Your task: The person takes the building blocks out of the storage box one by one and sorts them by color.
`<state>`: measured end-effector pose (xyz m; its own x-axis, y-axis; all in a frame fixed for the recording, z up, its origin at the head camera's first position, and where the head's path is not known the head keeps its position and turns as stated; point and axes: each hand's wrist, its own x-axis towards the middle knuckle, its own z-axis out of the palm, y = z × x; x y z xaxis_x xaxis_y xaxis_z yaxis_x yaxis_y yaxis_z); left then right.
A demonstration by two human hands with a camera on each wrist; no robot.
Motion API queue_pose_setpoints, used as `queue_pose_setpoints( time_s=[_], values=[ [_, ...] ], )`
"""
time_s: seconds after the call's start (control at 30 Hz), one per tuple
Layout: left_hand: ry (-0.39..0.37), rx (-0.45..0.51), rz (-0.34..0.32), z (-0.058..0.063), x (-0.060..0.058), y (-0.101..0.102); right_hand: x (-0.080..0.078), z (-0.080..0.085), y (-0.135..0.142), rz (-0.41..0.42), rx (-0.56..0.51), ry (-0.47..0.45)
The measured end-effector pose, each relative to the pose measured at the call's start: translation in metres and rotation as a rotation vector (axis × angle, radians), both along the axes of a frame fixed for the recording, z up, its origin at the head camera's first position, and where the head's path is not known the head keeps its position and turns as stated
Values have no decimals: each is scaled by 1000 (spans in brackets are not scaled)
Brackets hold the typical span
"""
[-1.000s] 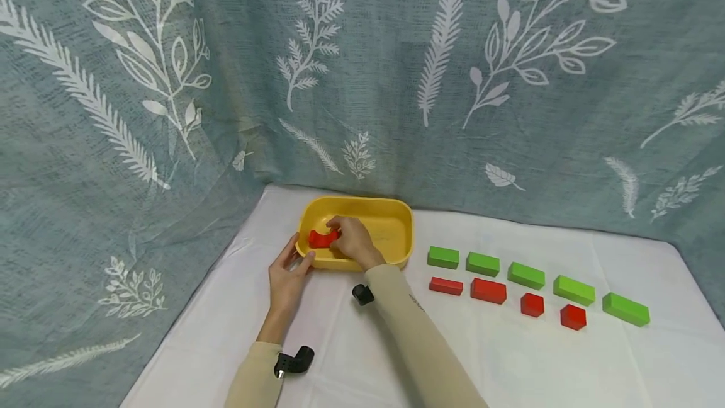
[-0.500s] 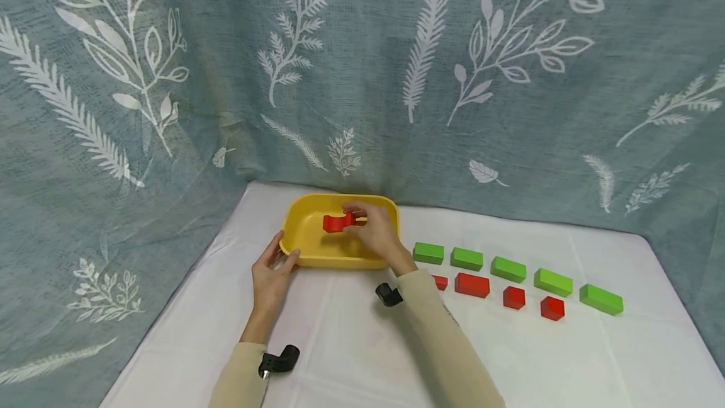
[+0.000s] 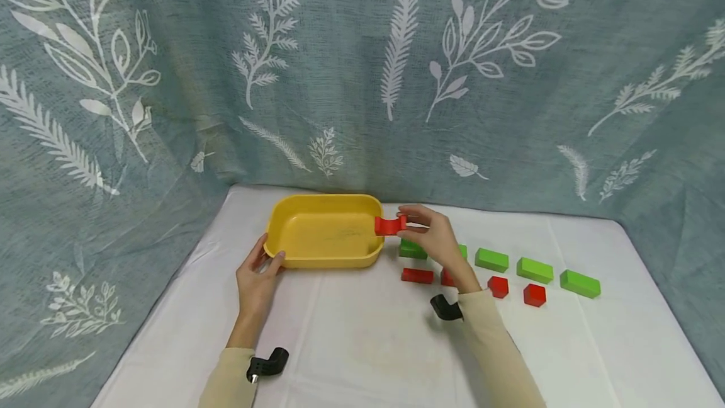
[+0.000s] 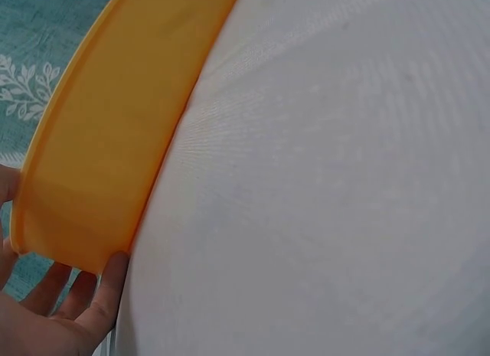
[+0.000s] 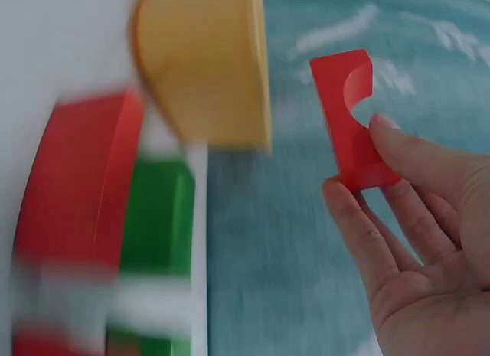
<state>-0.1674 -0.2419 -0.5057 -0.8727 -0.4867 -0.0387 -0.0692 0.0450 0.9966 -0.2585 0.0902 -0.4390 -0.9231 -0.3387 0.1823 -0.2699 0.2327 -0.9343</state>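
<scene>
A red arch block (image 3: 388,226) with a curved notch hangs at the right end of the yellow tub (image 3: 323,263). My right hand (image 3: 435,238) pinches the block by one end; in the right wrist view the thumb lies on its face, with fingers (image 5: 360,237) beneath and behind. No blocks show inside the tub. My left hand (image 3: 256,282) holds the tub's near left corner, thumb at the front and fingers round the left end. Seen from the left wrist, fingertips (image 4: 115,268) press the lower end of the tub wall (image 4: 107,142).
Right of the tub, several green blocks (image 3: 534,270) form a back row on the white cloth (image 3: 351,339). Several red blocks (image 3: 417,276) line up in front of them, partly hidden by my right forearm. A patterned blue-green curtain (image 3: 340,80) hangs behind.
My right hand has lifted the red arch block from inside the tub and carried it right, past the tub's right end. The left hand keeps its place on the tub; the view has shifted.
</scene>
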Motion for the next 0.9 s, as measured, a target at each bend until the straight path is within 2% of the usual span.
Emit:
queue_pose_setpoints(
  time_s=[0.13, 0.27, 0.5, 0.6, 0.9],
  values=[
    [-5, -12, 7, 1, 0, 1, 13, 3, 54, -72, 19, -5],
    [-5, -9, 4, 1, 0, 1, 31, 1, 113, -182, 89, -4],
    [-12, 4, -6, 2, 0, 3, 73, -14, 203, -357, 240, 7],
    [-5, 11, -1, 3, -1, 3, 88, -22, 230, -422, 281, -1],
    [-6, 22, 3, 6, 1, 8, 117, -42, 280, -508, 404, -1]
  ],
)
